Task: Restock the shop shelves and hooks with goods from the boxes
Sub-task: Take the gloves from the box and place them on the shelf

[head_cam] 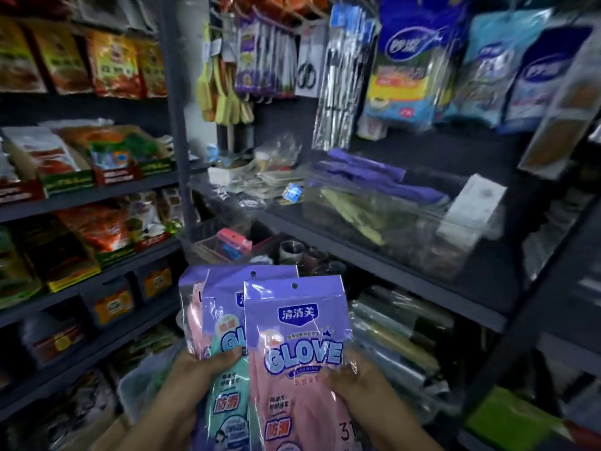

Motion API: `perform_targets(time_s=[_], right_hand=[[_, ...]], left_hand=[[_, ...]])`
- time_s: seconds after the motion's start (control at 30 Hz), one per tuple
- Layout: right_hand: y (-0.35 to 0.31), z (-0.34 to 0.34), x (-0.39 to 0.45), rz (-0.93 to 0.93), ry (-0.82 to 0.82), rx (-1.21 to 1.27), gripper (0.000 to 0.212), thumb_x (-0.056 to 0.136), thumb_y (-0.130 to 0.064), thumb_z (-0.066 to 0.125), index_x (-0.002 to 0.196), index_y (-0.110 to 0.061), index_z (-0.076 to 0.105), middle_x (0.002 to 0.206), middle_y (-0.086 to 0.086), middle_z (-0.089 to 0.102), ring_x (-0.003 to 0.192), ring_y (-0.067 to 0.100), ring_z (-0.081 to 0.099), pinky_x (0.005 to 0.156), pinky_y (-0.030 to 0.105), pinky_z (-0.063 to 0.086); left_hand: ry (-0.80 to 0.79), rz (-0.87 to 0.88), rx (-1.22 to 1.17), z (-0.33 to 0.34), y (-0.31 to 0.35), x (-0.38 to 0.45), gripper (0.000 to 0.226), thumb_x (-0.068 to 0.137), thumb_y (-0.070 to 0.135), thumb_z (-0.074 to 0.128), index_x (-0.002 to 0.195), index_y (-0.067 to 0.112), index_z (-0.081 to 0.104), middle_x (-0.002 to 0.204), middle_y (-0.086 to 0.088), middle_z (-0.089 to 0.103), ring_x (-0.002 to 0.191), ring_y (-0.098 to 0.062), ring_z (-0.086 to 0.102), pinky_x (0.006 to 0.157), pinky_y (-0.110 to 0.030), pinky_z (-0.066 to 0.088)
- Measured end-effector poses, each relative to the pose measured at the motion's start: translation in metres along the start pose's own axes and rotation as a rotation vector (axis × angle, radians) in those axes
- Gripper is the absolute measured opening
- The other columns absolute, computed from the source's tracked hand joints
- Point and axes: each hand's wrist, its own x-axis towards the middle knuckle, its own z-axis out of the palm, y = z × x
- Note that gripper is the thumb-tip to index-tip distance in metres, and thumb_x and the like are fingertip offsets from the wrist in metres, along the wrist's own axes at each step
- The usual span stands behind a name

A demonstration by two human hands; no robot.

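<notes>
Both hands are gripping a fan of glove packs low in front of the shelves: the left hand point(198, 369) is pinching the rear packs point(224, 307), the right hand point(354, 379) is curling round the front pack point(294, 353). They are looking light, floppy and slick in glossy film, so holding near each punched hang-hole point(294, 285) seems best for the hooks point(260, 14) beyond.
</notes>
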Motion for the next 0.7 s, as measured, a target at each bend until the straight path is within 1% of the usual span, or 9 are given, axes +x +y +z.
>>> perform_targets(time_s=[0.07,0.17,0.23,0.3,0.4,0.47,0.53,0.63,0.7], right_hand=[[-0.018,-0.014,-0.001,-0.076,0.037,-0.02,0.022,0.087,-0.002,0.064,0.098,-0.021,0.068,0.091,-0.006,0.076,0.095,0.017,0.069,0.076,0.023,0.056],[-0.043,-0.026,0.001,-0.199,0.073,-0.056,0.023,0.088,-0.002,0.063,0.098,-0.021,0.069,0.09,-0.01,0.075,0.088,0.008,0.071,0.071,0.017,0.053],[-0.058,-0.03,0.008,-0.265,0.146,-0.07,0.02,0.087,-0.001,0.062,0.096,-0.017,0.071,0.091,-0.007,0.076,0.087,0.012,0.071,0.073,0.022,0.054],[-0.071,-0.029,0.017,-0.309,0.225,-0.076,0.017,0.085,-0.003,0.065,0.093,-0.016,0.072,0.09,-0.004,0.076,0.086,0.015,0.07,0.08,0.033,0.056],[-0.084,-0.028,0.028,-0.297,0.279,0.039,0.013,0.085,-0.004,0.067,0.085,-0.016,0.072,0.082,-0.002,0.076,0.076,0.011,0.07,0.072,0.03,0.056],[-0.09,-0.025,0.032,-0.226,0.24,0.184,0.013,0.085,-0.008,0.067,0.098,-0.013,0.067,0.089,0.003,0.076,0.084,0.017,0.072,0.078,0.036,0.057],[-0.096,-0.022,0.037,-0.179,0.207,0.288,0.023,0.086,-0.011,0.066,0.109,-0.013,0.062,0.099,0.007,0.074,0.095,0.026,0.07,0.089,0.047,0.054],[-0.111,-0.019,0.041,-0.176,0.246,0.291,0.023,0.087,-0.01,0.066,0.107,-0.018,0.059,0.099,0.007,0.074,0.093,0.026,0.07,0.088,0.045,0.054],[-0.127,-0.023,0.042,-0.222,0.313,0.262,0.019,0.087,-0.006,0.065,0.101,-0.018,0.059,0.096,0.008,0.074,0.091,0.026,0.07,0.085,0.042,0.056]], left_hand=[[-0.06,0.017,-0.012,0.016,0.014,0.002,0.064,0.051,0.008,0.086,0.11,0.001,0.064,0.099,-0.031,0.069,0.087,-0.052,0.066,0.083,-0.068,0.048],[-0.106,0.055,-0.004,0.032,0.034,0.01,0.06,0.056,0.009,0.085,0.111,0.003,0.063,0.099,-0.03,0.069,0.085,-0.049,0.067,0.083,-0.064,0.05],[-0.141,0.091,-0.002,0.045,0.046,0.017,0.046,0.066,0.006,0.079,0.11,0.002,0.064,0.097,-0.028,0.07,0.077,-0.042,0.07,0.077,-0.056,0.055],[-0.177,0.114,0.002,0.057,0.057,0.023,0.027,0.078,0.005,0.065,0.105,0.002,0.065,0.088,-0.023,0.073,0.067,-0.033,0.071,0.061,-0.043,0.059],[-0.231,0.102,-0.012,0.07,0.071,0.03,0.026,0.073,0.008,0.064,0.099,0.006,0.066,0.08,-0.018,0.074,0.061,-0.028,0.071,0.051,-0.034,0.057],[-0.261,0.108,-0.004,0.073,0.078,0.032,0.029,0.072,0.013,0.066,0.101,0.007,0.067,0.085,-0.019,0.074,0.065,-0.029,0.072,0.056,-0.035,0.057],[-0.298,0.121,0.002,0.08,0.089,0.034,0.02,0.083,0.011,0.061,0.101,0.007,0.066,0.082,-0.017,0.074,0.063,-0.027,0.072,0.054,-0.033,0.057],[-0.397,0.152,0.065,0.091,0.111,0.047,0.021,0.097,0.019,0.049,0.097,0.005,0.065,0.068,-0.014,0.072,0.05,-0.017,0.068,0.043,-0.021,0.052],[-0.468,0.203,0.073,0.097,0.125,0.058,0.028,0.099,0.023,0.043,0.11,0.005,0.061,0.087,-0.022,0.071,0.052,-0.02,0.066,0.056,-0.021,0.056]])
